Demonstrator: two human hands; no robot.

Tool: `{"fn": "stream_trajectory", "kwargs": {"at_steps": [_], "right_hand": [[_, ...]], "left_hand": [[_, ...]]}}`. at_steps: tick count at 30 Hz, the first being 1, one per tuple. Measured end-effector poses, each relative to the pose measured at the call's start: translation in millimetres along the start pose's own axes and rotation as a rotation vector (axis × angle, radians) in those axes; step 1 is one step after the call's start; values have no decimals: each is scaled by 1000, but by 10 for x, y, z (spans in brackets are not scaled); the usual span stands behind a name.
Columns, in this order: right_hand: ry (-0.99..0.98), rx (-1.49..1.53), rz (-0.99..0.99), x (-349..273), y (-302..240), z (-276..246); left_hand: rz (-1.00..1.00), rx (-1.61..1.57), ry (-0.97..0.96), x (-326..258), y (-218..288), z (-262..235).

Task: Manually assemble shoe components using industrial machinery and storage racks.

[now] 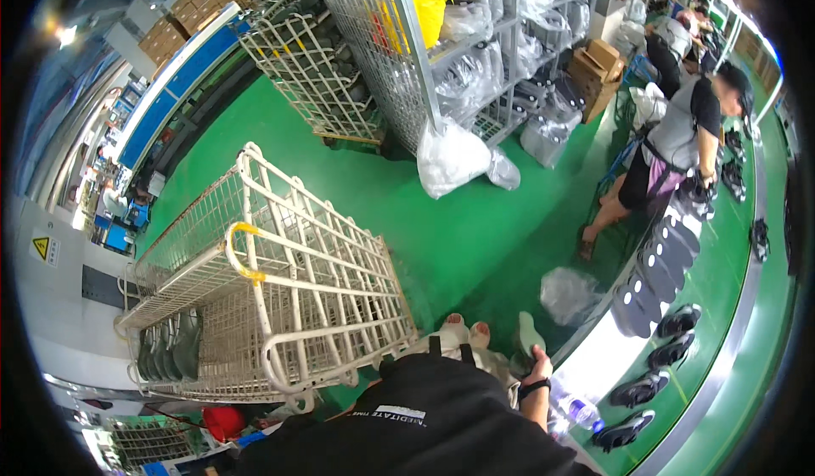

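My right hand, with a dark band at the wrist, is closed round a pale green shoe last held low beside my legs. Its lower part is hidden by the fingers. My left hand is out of the picture. On my left stands a cream wire cart with several dark green shoe lasts in its lower corner. Just right of my hand a clear plastic bottle lies on its side on the white bench edge.
Along the right, a conveyor bears black sandals; a row of black soles lines the bench. A co-worker works farther up. A clear plastic bag lies on the green floor. Shelving stands ahead.
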State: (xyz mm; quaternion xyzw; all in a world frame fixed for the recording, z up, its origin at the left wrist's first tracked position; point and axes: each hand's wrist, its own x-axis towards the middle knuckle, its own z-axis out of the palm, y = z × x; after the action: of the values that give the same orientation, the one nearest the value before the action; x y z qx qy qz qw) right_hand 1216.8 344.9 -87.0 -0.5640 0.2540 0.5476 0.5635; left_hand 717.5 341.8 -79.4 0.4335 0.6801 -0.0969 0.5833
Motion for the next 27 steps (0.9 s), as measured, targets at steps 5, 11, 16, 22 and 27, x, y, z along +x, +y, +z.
{"fn": "stream_trajectory", "kwargs": {"at_steps": [5,11,16,22,27], "right_hand": [[61,-111,-8,157,-289,231],[-7,-138,-20,476,-545,877],[72,-479,-34,600,-905,1941],[22,-993,-204,1244,-1090,3433],[-73,-1024,-92,1029,-946,5211]], "left_hand": [[-84,-11,13,144,176,25],[-122,-80,20,618,479,-35],[-143,-220,16,1142,726,-145],[-186,-412,37,1654,1035,-450],[-191,-564,39,1966,1375,-754]]}}
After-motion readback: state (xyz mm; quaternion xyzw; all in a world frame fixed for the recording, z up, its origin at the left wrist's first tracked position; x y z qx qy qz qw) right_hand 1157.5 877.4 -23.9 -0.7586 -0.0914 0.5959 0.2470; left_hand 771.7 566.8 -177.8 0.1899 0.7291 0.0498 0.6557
